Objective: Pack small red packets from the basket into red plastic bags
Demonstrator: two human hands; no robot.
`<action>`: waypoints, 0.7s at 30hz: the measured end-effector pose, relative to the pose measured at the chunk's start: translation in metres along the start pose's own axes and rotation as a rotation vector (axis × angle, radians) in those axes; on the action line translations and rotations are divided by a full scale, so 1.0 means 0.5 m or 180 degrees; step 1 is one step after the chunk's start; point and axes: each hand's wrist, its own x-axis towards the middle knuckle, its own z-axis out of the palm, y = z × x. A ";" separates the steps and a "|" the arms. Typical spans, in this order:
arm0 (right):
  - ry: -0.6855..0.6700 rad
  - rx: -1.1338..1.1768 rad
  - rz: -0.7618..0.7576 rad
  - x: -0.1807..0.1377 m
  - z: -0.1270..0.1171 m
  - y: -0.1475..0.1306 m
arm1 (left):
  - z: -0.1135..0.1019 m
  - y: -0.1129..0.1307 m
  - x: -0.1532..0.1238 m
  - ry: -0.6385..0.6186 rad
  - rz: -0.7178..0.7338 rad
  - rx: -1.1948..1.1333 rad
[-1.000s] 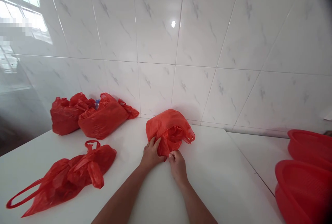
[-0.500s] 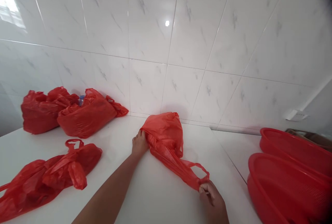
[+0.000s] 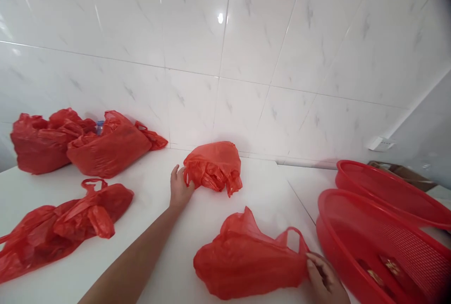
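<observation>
My right hand (image 3: 326, 276) pinches the handle end of a red plastic bag (image 3: 253, 257), which lies puffed out across the front of the white table. Farther back, a crumpled red bag bundle (image 3: 214, 167) rests near the tiled wall. At its left edge is my left hand (image 3: 181, 186), fingers apart and thumb against or very near the plastic; exact contact is hard to tell. What either bag contains is hidden.
Left of my forearm lies another red bag (image 3: 70, 229). Two full red bags (image 3: 105, 149) stand by the wall, a blue bottle cap (image 3: 100, 124) between them. At the right are two red plastic baskets (image 3: 326, 210); the nearer holds small red-and-gold items (image 3: 391, 264).
My right hand has drawn one red bag away from the bundle, toward me and to the right. My left hand's fingers have loosened from the bundle, which stays by the wall.
</observation>
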 end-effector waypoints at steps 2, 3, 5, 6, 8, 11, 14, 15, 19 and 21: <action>-0.0035 0.0031 -0.0133 -0.005 0.016 -0.002 | -0.016 0.020 -0.041 -0.0181 0.0136 -0.0172; -0.0083 0.0007 -0.0166 -0.007 0.025 -0.003 | -0.023 0.032 -0.062 -0.0366 0.0223 -0.0257; -0.0180 -0.0121 -0.0293 -0.013 0.038 -0.004 | -0.032 0.062 -0.102 -0.0860 0.0398 -0.0409; -0.0118 -0.0256 -0.0447 -0.016 0.043 -0.005 | -0.036 0.078 -0.118 -0.1194 0.0427 -0.0474; 0.0264 -0.0585 -0.1023 -0.027 0.051 -0.009 | -0.041 0.111 -0.144 -0.1948 0.0274 -0.0573; 0.0427 -0.0977 -0.1958 -0.051 0.063 -0.029 | -0.051 0.158 -0.162 -0.2919 -0.0054 -0.0804; -0.0377 -0.1309 -0.2293 -0.069 0.083 -0.057 | -0.073 0.203 -0.160 -0.3328 0.0174 -0.1206; -0.0595 -0.1415 -0.2353 -0.072 0.091 -0.065 | -0.083 0.217 -0.155 -0.3288 0.0255 -0.1315; -0.0859 -0.1522 -0.2582 -0.083 0.118 -0.098 | -0.135 0.260 -0.123 -0.2420 0.0437 -0.1567; -0.0867 -0.1438 -0.2674 -0.094 0.123 -0.125 | -0.162 0.268 -0.106 -0.2071 0.0464 -0.1707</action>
